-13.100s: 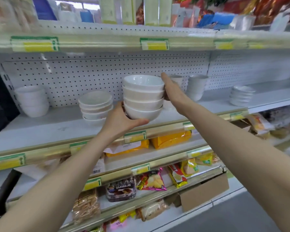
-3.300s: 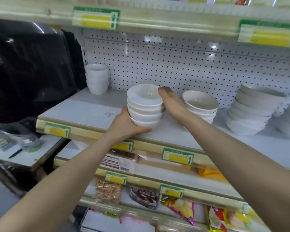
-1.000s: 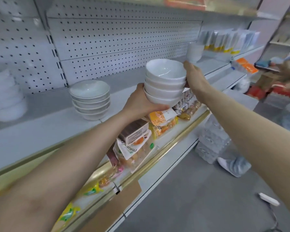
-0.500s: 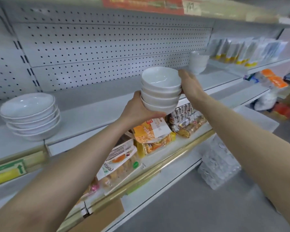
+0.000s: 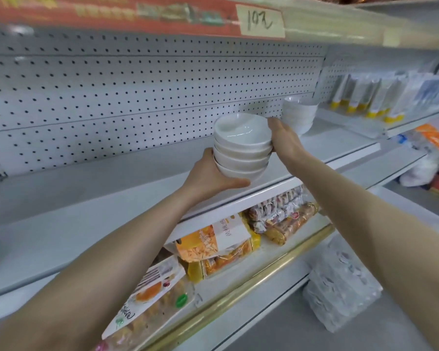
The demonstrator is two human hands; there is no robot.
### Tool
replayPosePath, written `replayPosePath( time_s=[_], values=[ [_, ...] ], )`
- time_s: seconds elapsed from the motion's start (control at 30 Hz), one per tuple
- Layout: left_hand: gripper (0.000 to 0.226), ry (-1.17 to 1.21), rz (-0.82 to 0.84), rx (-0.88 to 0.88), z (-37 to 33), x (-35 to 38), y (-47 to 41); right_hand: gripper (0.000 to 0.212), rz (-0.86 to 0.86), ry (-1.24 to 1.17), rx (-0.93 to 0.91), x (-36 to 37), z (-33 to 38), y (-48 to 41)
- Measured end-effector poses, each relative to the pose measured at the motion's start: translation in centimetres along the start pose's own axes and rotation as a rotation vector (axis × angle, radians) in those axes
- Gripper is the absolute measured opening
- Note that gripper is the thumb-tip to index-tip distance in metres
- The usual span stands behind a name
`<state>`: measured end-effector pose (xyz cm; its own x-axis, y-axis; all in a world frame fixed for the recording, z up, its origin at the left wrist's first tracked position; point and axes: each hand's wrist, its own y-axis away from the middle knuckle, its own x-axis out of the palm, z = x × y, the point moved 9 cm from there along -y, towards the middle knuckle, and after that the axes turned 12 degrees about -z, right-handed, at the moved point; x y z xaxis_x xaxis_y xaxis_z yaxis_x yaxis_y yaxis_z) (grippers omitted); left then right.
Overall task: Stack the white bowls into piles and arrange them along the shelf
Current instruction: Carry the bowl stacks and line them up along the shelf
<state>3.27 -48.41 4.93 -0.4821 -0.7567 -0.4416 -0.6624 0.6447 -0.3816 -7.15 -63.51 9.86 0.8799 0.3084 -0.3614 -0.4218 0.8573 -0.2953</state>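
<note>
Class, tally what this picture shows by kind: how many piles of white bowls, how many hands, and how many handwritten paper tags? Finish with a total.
Piles of white bowls: 2 (held pile, standing pile)
Hands: 2 (left hand, right hand)
Handwritten tag: 1
Total: 5
</note>
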Motion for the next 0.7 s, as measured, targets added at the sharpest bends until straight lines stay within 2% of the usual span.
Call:
replayPosePath(
  time_s=[0.17, 0.27, 0.33, 0.43, 0.53, 0.63, 0.7],
  values=[
    [0.083, -0.047, -0.039, -0.039, 0.1, 4.4, -3.5, 0.028, 0.05, -0.01, -0.004, -0.9, -2.9, -5.1],
    [0.06, -0.059, -0.072, -0.07, -0.4, 7.0, -5.0, 0.027, 0.091, -0.005, -0.008, -1.5, -4.6, -8.3],
    [0.055, -0.076, -0.097, -0.074, -0.6, 9.0, -6.1, 0.031, 0.121, -0.005, -0.017, -2.0, -5.7, -10.3],
    [0.066, -0.098, -0.138, -0.102, -0.4, 11.6, -7.8, 0.037, 0.173, -0.006, -0.027, -2.6, -6.9, -12.8],
    [0.065, -0.115, -0.174, -0.142, -0.1, 13.7, -9.1, 0.034, 0.223, 0.017, -0.051, -2.9, -7.9, -14.8],
    [0.062, -0.141, -0.191, -0.168, 0.1, 15.0, -10.4, 0.046, 0.254, 0.032, -0.057, -2.7, -8.7, -16.9],
    [0.067, -0.146, -0.197, -0.188, 0.6, 15.7, -11.6, 0.046, 0.266, 0.035, -0.057, -2.2, -9.2, -18.4]
  ],
)
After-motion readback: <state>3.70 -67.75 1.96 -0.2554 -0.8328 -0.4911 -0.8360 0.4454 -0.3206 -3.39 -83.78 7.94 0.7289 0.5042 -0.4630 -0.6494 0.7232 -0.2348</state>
